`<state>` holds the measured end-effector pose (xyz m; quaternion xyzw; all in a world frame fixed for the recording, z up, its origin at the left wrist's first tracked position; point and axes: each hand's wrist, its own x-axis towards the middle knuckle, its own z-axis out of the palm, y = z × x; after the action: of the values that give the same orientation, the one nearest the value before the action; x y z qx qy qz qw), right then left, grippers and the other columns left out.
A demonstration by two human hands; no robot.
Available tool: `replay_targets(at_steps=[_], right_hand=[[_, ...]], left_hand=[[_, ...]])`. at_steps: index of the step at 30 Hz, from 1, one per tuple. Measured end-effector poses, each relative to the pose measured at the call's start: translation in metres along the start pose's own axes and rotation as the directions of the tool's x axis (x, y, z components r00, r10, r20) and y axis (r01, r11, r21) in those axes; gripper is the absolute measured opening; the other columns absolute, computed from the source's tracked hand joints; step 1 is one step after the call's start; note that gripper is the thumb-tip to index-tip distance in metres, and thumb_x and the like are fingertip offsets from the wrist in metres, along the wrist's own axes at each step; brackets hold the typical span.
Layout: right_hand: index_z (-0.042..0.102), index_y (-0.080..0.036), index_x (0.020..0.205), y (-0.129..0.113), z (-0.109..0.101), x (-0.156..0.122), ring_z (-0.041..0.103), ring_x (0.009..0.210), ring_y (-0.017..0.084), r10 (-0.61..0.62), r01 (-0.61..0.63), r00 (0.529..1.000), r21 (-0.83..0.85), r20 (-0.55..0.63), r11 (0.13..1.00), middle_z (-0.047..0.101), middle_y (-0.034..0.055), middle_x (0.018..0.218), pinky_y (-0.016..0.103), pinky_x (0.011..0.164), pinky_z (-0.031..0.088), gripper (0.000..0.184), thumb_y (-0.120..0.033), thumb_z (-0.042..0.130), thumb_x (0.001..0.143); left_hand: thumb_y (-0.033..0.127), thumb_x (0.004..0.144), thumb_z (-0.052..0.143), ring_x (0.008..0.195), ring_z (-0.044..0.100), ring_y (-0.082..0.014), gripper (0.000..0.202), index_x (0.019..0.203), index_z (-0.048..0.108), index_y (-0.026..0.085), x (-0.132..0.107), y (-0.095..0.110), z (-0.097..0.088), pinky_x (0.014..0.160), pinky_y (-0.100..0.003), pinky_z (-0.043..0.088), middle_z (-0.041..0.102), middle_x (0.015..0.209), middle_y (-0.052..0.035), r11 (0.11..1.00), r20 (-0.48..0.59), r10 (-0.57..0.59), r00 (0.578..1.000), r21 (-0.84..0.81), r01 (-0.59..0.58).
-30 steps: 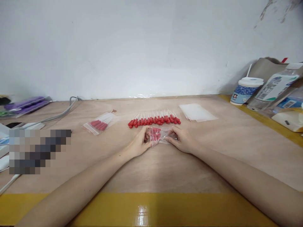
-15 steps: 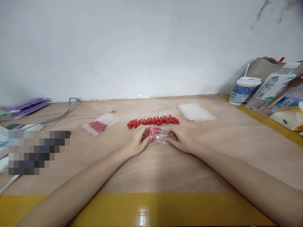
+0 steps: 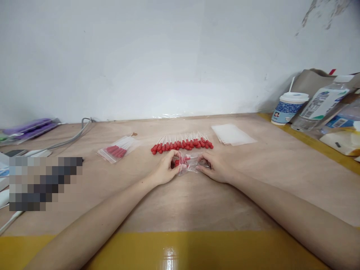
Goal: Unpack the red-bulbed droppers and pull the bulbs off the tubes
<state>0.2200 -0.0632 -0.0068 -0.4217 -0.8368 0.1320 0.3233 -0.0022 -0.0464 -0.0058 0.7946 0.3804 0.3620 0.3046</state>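
Note:
A small clear plastic bag [image 3: 189,164] with red-tipped sticks inside lies on the wooden table between my hands. My left hand [image 3: 164,169] pinches its left end and my right hand [image 3: 215,167] pinches its right end. Just beyond the bag runs a row of loose red-tipped sticks [image 3: 182,143]. A filled bag of the same sticks [image 3: 117,149] lies further left, and a stack of empty clear bags [image 3: 233,134] sits to the right of the row.
A grey cable [image 3: 69,138] and purple items [image 3: 28,127] lie at far left. At right stand a lidded paper cup [image 3: 288,107], a plastic bottle [image 3: 320,105] and packets. Yellow tape [image 3: 180,251] edges the table front.
Both hands have worked the bag between them; the bag looks more gathered and lies a little lower toward me. The view has tilted slightly.

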Motion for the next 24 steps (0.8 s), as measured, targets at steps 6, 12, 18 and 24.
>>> replay_targets(at_steps=[6, 12, 18, 24], right_hand=[[0.053, -0.019, 0.087, -0.002, -0.002, -0.002, 0.052, 0.072, 0.015, 0.024, -0.024, 1.0, 0.0, 0.005, 1.0, 0.055, 0.0028, 0.08, 0.027, 0.064, 0.043, 0.012, -0.026, 0.057, 0.078], [0.053, -0.018, 0.088, 0.001, 0.0, -0.003, 0.051, 0.074, 0.014, 0.039, -0.04, 0.999, 0.018, 0.024, 0.999, 0.056, 0.0029, 0.082, 0.027, 0.065, 0.042, 0.014, -0.028, 0.055, 0.079], [0.054, -0.018, 0.089, 0.0, -0.001, -0.003, 0.051, 0.073, 0.015, 0.035, -0.035, 0.999, 0.007, 0.019, 0.999, 0.056, 0.0032, 0.081, 0.027, 0.064, 0.042, 0.014, -0.029, 0.055, 0.079], [0.055, -0.018, 0.089, -0.002, -0.003, -0.003, 0.052, 0.072, 0.015, 0.03, -0.03, 0.999, -0.016, 0.025, 0.999, 0.056, 0.0039, 0.08, 0.028, 0.064, 0.042, 0.014, -0.028, 0.055, 0.079]], left_hand=[[0.034, 0.075, 0.062, 0.069, 0.055, -0.0106, 0.023, 0.085, 0.05, 0.016, 0.008, 0.003, -0.033, 0.062, -0.025, 0.048, 0.057, 0.08, -0.002, 0.994, -0.038, -0.014, 0.999, -0.111, 0.009], [0.033, 0.065, 0.069, 0.07, 0.06, -0.014, 0.029, 0.082, 0.051, 0.017, 0.013, 0.01, -0.127, 0.063, -0.028, 0.051, 0.062, 0.077, -0.0026, 0.995, -0.105, -0.098, 0.99, 0.006, 0.099], [0.031, 0.08, 0.053, 0.078, 0.058, -0.0151, 0.016, 0.088, 0.055, 0.017, 0.022, -0.006, -0.129, 0.072, -0.029, 0.05, 0.061, 0.086, -0.0042, 0.835, -0.404, 0.285, 0.869, 0.549, -0.018], [0.011, 0.087, 0.033, 0.094, 0.053, -0.0215, 0.026, 0.096, 0.057, 0.016, 0.044, -0.015, -0.085, 0.082, -0.036, 0.044, 0.06, 0.103, -0.0114, 0.399, 0.189, 0.387, 0.903, 0.848, -0.348]])
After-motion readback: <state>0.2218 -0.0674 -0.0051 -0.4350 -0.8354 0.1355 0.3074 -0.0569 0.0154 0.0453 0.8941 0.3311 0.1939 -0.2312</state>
